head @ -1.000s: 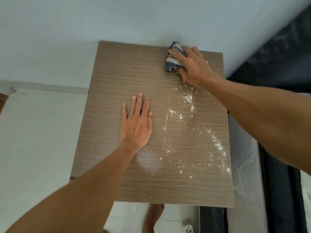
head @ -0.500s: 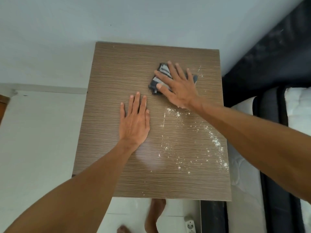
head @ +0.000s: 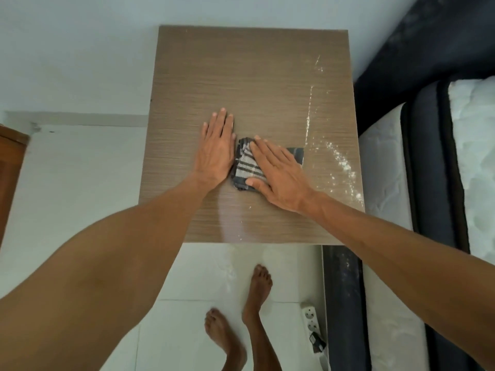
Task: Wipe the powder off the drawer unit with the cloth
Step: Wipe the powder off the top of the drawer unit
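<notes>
Drawer unit: seen from above, wood-grain top; stands against a pale wall, mattress just beside its right edge.
Right hand: flat, fingers spread, palm pressing down on the cloth; nothing pinched or gripped.
Cloth: folded, grey with dark stripes, mid-top of the unit, mostly under the right hand; its left edge touches the left hand.
Left hand: flat and empty on the top, fingers together, just left of the cloth.
Powder: white streaks and specks along the right side of the top; a few flecks near the front edge.
Floor: white tile; two bare feet and a white power strip below the unit.
</notes>
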Demonstrator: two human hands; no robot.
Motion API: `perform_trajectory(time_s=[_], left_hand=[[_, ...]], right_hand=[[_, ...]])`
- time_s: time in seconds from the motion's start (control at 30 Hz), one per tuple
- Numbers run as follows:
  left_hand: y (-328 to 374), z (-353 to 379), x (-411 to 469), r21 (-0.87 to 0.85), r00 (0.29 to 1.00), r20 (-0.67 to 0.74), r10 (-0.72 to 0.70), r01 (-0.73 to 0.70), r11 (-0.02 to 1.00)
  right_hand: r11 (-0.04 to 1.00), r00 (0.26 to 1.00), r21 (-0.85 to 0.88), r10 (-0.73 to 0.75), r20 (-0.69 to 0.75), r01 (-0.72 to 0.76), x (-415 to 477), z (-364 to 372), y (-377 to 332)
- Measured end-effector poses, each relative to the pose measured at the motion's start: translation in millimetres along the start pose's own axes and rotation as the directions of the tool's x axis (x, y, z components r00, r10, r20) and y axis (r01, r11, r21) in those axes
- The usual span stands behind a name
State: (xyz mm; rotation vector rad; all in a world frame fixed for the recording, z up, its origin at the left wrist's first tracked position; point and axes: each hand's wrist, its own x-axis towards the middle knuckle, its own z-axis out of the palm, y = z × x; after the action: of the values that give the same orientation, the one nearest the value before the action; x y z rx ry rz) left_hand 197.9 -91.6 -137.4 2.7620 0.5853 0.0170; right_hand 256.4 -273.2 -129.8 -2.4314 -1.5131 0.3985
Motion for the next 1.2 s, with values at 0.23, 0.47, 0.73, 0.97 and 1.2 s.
perform_trajectory(time_s=[0.23, 0.47, 0.73, 0.97, 1.2], left_hand=[[-3.5, -4.0, -35.4, 0.016, 0.999, 0.023, 0.043, -0.043, 0.999], [0.8, -10.5, -65.2, 0.063, 0.993, 0.093, 0.077, -0.083, 0.995], [33.3, -9.9, -58.1, 0.074, 0.991, 0.112, 0.068, -0.076, 0.994], [62.6, 12.9, -13.0, 0.078, 0.996, 0.085, 0.019, -0.025, 0.997], [89.6, 28.7, 34.0, 0.115, 1.0, 0.011, -0.016, 0.015, 0.993]], right_hand=[[0.991, 0.99, 0.074, -0.108, -0.093, 0.115, -57.7, 28.3, -48.9], [0.956, 0.955, 0.036, -0.29, -0.063, 0.293, -101.4, 42.7, -87.9], [0.975, 0.966, 0.028, -0.216, -0.139, 0.222, -100.1, -12.1, -45.3], [0.998, 0.983, 0.056, 0.035, -0.183, -0.025, -31.1, -77.1, 65.1], [0.993, 0.958, 0.075, 0.113, -0.263, -0.096, 61.4, -120.4, 166.0]])
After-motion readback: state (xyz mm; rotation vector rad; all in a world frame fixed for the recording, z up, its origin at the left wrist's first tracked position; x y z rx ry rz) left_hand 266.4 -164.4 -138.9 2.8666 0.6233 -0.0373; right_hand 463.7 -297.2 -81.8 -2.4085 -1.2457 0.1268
